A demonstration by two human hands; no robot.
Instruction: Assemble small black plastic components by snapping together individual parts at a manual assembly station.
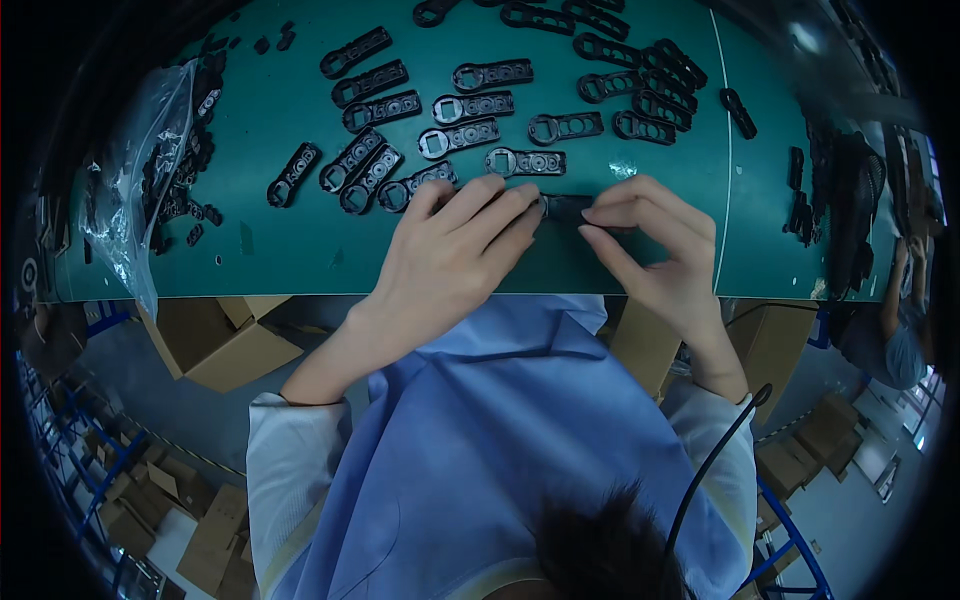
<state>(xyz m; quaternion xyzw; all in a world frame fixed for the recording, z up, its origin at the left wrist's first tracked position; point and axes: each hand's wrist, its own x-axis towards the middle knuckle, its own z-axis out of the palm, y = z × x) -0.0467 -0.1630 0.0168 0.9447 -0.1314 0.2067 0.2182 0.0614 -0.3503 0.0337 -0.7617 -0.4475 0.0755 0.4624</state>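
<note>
Near the front edge of the green table, both my hands are on one black plastic housing (568, 207). My left hand (458, 238) has its fingers closed round the left end and covers it. At the other end, my right hand (655, 238) pinches the housing between thumb and fingers. Whether a smaller piece sits in that pinch cannot be made out. Just beyond my hands lies a similar long black housing (526, 162) with a round end and a square opening. Several more like it lie in rows, including one housing (294, 175) off to the left.
A clear plastic bag (140, 180) and a heap of small black parts (185, 185) are on the left of the green table (270, 255). More black pieces (800, 205) lie at the right. Open cardboard boxes (225, 345) stand below the front edge. Another person's arm (893, 300) shows far right.
</note>
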